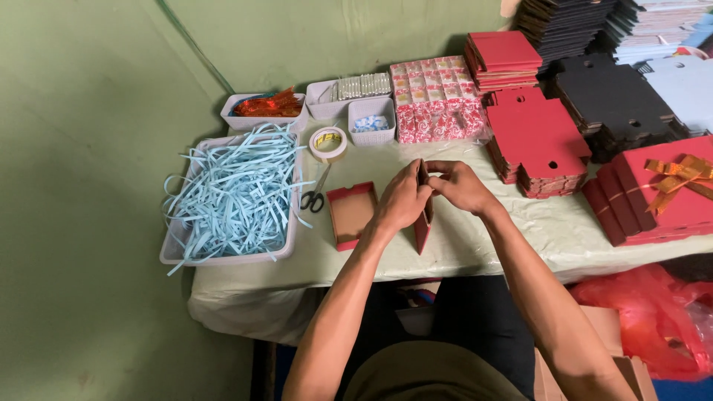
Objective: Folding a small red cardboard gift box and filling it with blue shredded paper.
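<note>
card piece (423, 223): matt red card with a brown inner face, centre of frame
tray (350, 214): same matt card, brown inside, red rim
shreds (236, 191): thin pale blue paper, left
bin (172, 249): smooth pale plastic
tape (327, 142): papery cream roll
ribbon (677, 178): glossy gold, right
table cover (549, 226): sheeny, wrinkled plastic film
flat stacks (538, 141): matt red card, upper right

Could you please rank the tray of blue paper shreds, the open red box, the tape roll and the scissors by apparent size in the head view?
1. Tray of shreds
2. Open red box
3. Tape roll and scissors: look alike, unranked.
</note>
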